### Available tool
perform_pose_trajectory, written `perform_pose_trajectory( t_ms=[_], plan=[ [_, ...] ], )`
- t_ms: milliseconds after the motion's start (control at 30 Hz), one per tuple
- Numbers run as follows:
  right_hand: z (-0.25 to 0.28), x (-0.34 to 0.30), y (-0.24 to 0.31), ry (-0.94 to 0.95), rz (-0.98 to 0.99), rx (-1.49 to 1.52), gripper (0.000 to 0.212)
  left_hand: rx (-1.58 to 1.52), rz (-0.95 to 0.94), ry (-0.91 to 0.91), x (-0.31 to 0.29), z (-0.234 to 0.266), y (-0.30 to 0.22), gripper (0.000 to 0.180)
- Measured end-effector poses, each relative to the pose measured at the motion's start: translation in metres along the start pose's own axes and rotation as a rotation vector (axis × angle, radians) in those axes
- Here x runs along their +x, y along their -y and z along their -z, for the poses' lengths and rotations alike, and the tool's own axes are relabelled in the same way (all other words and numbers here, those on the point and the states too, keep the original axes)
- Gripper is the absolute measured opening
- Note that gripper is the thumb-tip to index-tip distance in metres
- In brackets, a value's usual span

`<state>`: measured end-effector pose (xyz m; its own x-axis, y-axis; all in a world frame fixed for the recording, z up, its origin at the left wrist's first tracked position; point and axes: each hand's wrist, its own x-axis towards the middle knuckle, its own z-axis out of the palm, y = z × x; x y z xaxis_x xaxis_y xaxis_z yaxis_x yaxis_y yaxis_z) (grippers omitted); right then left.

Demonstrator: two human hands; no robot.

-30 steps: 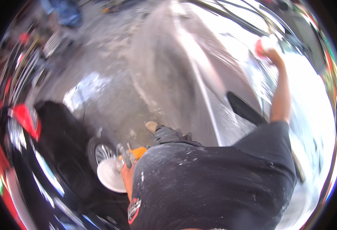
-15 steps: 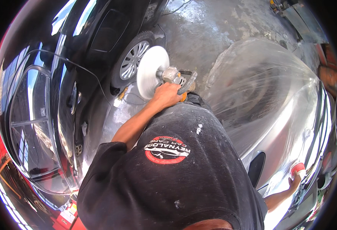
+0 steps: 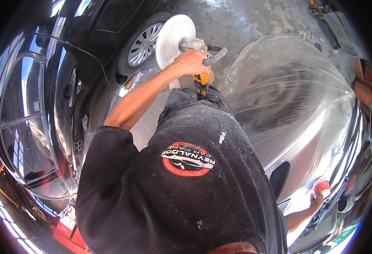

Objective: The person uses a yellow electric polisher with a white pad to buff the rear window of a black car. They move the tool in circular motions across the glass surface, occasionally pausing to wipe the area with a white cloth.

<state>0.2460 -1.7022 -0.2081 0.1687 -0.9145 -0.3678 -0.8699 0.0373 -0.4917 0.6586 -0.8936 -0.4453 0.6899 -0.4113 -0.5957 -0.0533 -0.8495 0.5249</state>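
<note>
My left hand [image 3: 191,62] is wrapped round the head end of a yellow and grey polisher [image 3: 201,80], which hangs in front of my body. Its round white pad [image 3: 169,40] faces the black car's wheel and looks streaked, as if spinning. Whether the pad touches the car, I cannot tell. A grey loop handle [image 3: 218,56] sticks out to the right of the polisher. Far to the right, my right hand [image 3: 316,200] grips a small red and white tub [image 3: 322,187] beside the silver car; part of the fingers is hidden.
At left stands a black car [image 3: 88,55] with a silver-spoked wheel [image 3: 145,44]; a dark cord [image 3: 82,49] drapes across it. Clear plastic sheeting [image 3: 287,72] covers part of the silver car [image 3: 298,175] at right. Stained concrete floor [image 3: 237,25] lies between. Something red [image 3: 67,230] is at lower left.
My left hand and the polisher have moved up in the view, farther from my body, with the arm stretched out more. The right hand still holds the tub, slightly shifted left.
</note>
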Motion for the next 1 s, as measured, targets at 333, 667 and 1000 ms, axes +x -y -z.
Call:
perform_pose_trajectory(
  t_ms=[333, 667, 1000],
  plan=[
    [0.011, 0.026, -0.032, -0.008, 0.042, 0.022, 0.040, -0.174, 0.099, -0.252, -0.029, 0.003, 0.014, 0.041],
    [-0.115, -0.025, -0.018, -0.057, 0.173, 0.017, 0.044, -0.375, 0.308, -0.325, -0.103, -0.068, 0.068, 0.048],
    [-0.366, -0.176, 0.160, 0.232, 0.477, 0.168, 0.048, -0.648, 0.521, -0.596, -0.239, -0.139, 0.129, 0.045]
  ],
)
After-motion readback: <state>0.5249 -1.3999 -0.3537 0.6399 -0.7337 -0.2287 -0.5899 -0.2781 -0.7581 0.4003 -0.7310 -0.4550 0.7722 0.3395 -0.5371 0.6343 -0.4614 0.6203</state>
